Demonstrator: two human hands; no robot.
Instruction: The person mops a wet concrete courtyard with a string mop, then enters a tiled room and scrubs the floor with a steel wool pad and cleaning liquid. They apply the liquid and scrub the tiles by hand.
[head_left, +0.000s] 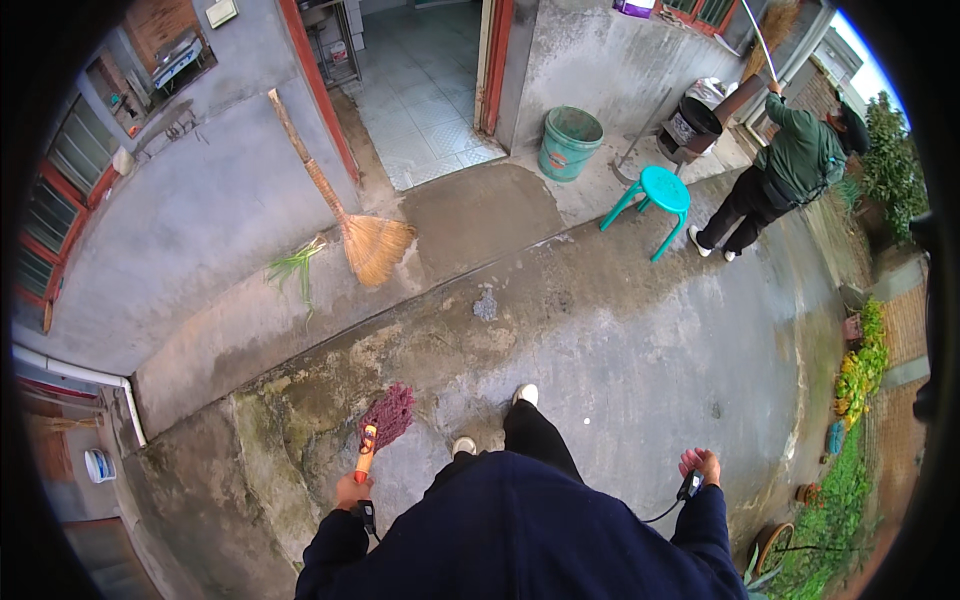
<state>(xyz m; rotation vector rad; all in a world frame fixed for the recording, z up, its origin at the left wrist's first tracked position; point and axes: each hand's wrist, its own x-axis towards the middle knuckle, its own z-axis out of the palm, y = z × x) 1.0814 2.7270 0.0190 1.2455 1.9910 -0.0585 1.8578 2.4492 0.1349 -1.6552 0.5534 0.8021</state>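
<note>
In my left hand (354, 490) is the orange and red handle of a mop (392, 415), gripped near its top. The mop's dark red strands hang beyond the handle, close above the concrete ground or on it; which, I cannot tell. On the other side of my body, my right hand (700, 464) is held out with its fingers apart and nothing in it. A small black device on a cable sits at each wrist. My two pale shoes show on the ground between the hands.
A straw broom (375, 244) leans by the wall beside green leaves (297, 270). Right of the doorway are a green bucket (570, 144), a turquoise stool (665, 189) and a metal stove (694, 124). Another person (787, 161) stands there, holding up a long pole. Potted plants (772, 547) line the right edge.
</note>
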